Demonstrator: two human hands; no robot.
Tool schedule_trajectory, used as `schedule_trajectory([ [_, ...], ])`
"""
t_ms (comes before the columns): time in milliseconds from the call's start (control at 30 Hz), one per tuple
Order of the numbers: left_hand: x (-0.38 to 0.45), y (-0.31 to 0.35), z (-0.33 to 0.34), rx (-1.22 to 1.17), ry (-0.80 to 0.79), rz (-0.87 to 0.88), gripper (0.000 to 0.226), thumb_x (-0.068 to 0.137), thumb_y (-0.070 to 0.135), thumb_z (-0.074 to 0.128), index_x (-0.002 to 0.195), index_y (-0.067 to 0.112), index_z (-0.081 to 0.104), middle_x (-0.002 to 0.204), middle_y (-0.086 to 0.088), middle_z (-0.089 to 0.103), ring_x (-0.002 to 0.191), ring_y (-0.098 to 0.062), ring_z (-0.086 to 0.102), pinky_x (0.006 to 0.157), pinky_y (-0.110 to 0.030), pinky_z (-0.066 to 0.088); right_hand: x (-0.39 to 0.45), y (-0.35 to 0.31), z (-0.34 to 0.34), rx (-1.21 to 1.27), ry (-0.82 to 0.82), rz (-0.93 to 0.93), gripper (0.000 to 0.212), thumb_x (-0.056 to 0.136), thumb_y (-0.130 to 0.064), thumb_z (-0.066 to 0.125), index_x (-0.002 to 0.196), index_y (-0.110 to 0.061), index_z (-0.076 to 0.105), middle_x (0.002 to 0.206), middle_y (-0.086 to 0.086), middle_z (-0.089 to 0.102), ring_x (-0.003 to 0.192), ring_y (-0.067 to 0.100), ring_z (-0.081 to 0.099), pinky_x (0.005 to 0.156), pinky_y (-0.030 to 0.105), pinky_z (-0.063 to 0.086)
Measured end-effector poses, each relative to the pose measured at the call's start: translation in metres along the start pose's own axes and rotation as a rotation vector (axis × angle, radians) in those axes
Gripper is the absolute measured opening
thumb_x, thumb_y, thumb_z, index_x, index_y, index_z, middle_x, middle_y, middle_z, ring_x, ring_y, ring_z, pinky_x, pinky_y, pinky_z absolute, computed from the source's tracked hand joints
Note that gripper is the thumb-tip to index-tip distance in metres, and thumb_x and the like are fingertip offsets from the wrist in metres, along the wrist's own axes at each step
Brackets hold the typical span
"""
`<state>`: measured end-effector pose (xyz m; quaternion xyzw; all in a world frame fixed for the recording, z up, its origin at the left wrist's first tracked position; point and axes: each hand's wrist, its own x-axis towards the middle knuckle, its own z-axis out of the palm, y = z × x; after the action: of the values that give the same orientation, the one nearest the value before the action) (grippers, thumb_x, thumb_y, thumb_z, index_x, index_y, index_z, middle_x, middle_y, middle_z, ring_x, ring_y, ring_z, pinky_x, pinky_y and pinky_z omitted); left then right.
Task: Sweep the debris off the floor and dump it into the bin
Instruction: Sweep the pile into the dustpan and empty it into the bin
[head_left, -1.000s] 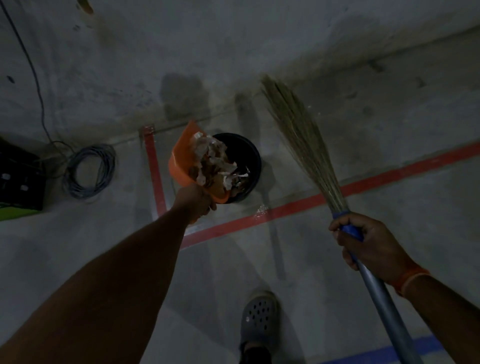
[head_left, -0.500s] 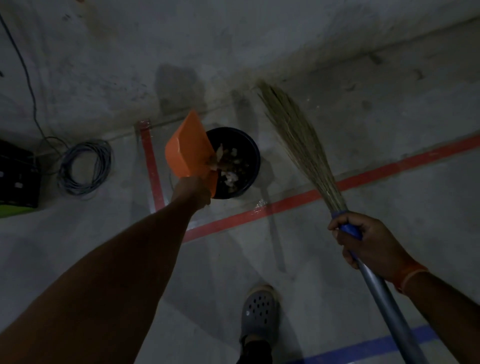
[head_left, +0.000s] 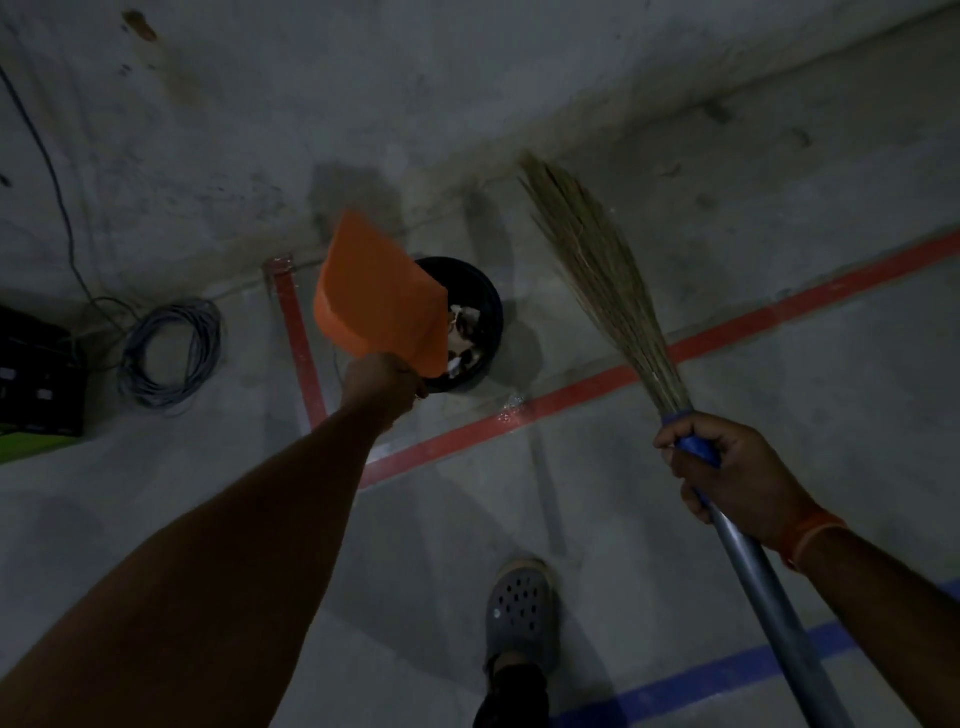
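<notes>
A black round bin (head_left: 491, 312) stands on the concrete floor by the wall, with pale debris (head_left: 465, 332) lying inside it. My left hand (head_left: 382, 384) grips the handle of an orange dustpan (head_left: 379, 296), tipped over with its underside toward me, held over the bin's left half. My right hand (head_left: 727, 467) grips the blue collar of a grass broom (head_left: 608, 291), whose bristles point up toward the wall, to the right of the bin. The broom's grey handle runs down to the lower right.
Red tape lines (head_left: 571, 400) cross the floor around the bin, and a blue line (head_left: 691, 680) runs near my grey clog (head_left: 519, 613). A coil of grey cable (head_left: 171, 353) and a black and green box (head_left: 36, 379) sit at the left by the wall.
My left hand turned the dustpan from upright and loaded to fully tipped. The debris slid out of it into the bin. The broom and right hand barely moved.
</notes>
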<state>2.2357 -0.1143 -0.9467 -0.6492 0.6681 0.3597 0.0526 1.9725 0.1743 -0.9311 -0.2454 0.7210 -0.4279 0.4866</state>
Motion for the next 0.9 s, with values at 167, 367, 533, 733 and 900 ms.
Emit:
schedule_trajectory([
  [167, -0.07, -0.03, 0.036, -0.351, -0.036, 0.079, 0.038, 0.087, -0.001, 0.051, 0.06, 0.013, 0.073, 0.056, -0.009, 0.062, 0.039, -0.016, 0.046, 0.036, -0.016, 0.031, -0.042, 0.032, -0.025, 0.015, 0.037, -0.039, 0.013, 0.091, 0.006, 0.058, 0.091, -0.005, 0.065, 0.071, 0.007, 0.056, 0.039, 0.028, 0.05, 0.045, 0.034, 0.045],
  [367, -0.217, -0.019, 0.104, -0.454, -0.237, 0.12, 0.029, 0.093, -0.012, 0.04, 0.079, -0.01, 0.066, 0.045, -0.003, 0.054, 0.031, -0.01, 0.039, 0.033, -0.013, 0.026, -0.142, 0.103, -0.091, -0.019, 0.079, -0.022, 0.014, 0.091, 0.001, 0.061, 0.091, -0.011, 0.067, 0.069, 0.017, 0.054, 0.041, 0.027, 0.052, 0.044, 0.032, 0.045],
  [533, -0.323, -0.009, 0.181, -0.357, -0.382, 0.214, 0.034, 0.091, -0.011, 0.044, 0.072, -0.004, 0.071, 0.059, -0.011, 0.062, 0.044, -0.019, 0.048, 0.043, -0.024, 0.039, -0.259, 0.159, -0.157, -0.072, 0.133, -0.001, 0.014, 0.09, 0.0, 0.061, 0.09, -0.012, 0.068, 0.058, -0.001, 0.059, 0.043, 0.027, 0.055, 0.043, 0.031, 0.047],
  [733, -0.445, -0.006, 0.263, -0.331, -0.55, 0.264, 0.033, 0.087, -0.015, 0.043, 0.073, -0.007, 0.071, 0.059, -0.014, 0.061, 0.044, -0.019, 0.045, 0.041, -0.022, 0.036, -0.404, 0.238, -0.202, -0.077, 0.201, 0.066, 0.022, 0.091, -0.001, 0.06, 0.087, -0.021, 0.067, 0.062, 0.009, 0.058, 0.043, 0.027, 0.056, 0.043, 0.03, 0.047],
  [900, -0.542, -0.03, 0.31, -0.213, -0.635, 0.319, 0.026, 0.087, -0.005, 0.05, 0.073, -0.005, 0.072, 0.065, -0.022, 0.06, 0.042, -0.017, 0.047, 0.041, -0.019, 0.034, -0.541, 0.306, -0.217, -0.062, 0.254, 0.128, 0.018, 0.091, 0.001, 0.059, 0.089, -0.015, 0.067, 0.065, 0.022, 0.058, 0.042, 0.028, 0.056, 0.043, 0.033, 0.047],
])
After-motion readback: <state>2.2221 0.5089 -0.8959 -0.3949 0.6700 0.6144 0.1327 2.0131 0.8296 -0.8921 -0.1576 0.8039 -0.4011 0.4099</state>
